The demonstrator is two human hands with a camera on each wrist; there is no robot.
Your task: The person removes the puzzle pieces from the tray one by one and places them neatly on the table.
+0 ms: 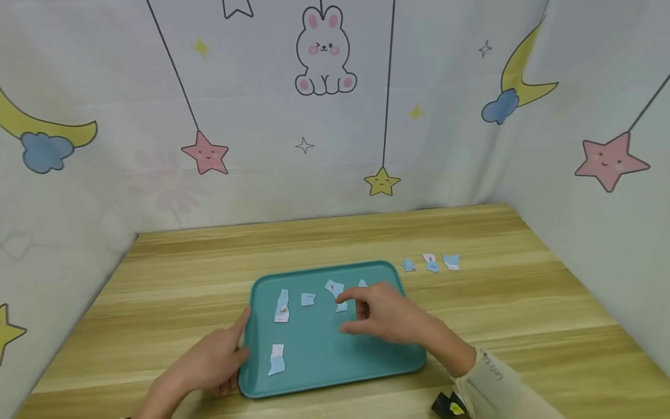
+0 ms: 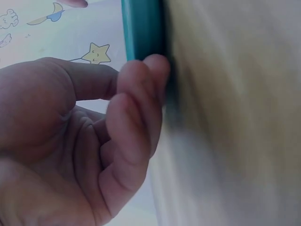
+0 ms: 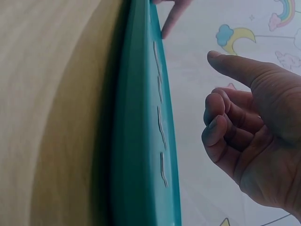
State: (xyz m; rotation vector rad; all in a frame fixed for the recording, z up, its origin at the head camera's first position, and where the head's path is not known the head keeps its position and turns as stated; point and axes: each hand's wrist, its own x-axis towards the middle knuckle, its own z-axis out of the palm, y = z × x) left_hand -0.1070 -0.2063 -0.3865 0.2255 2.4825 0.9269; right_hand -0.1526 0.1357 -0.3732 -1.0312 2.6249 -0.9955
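Note:
A teal tray [image 1: 314,355] lies on the wooden table. My left hand [image 1: 214,358] holds its left edge, the index finger and thumb at the rim. In the left wrist view, curled fingers [image 2: 134,136] touch the tray's side. My right hand [image 1: 384,311] hovers over the tray's right half, thumb and index finger apart with nothing between them; its other fingers [image 3: 216,125] curl loosely. Several irregular blue-and-white paper pieces lie on the tray: a long piece [image 1: 281,305], a small one [image 1: 307,299], a lower-left one [image 1: 277,359] and others partly behind the right hand.
Beyond the tray's upper right corner, three more pieces lie in a row on the table [image 1: 523,291]: a left one [image 1: 409,265], a middle one [image 1: 431,262] and a right one [image 1: 451,262]. A printed curtain [image 1: 262,116] surrounds the table. A black object [image 1: 445,405] is near the right sleeve.

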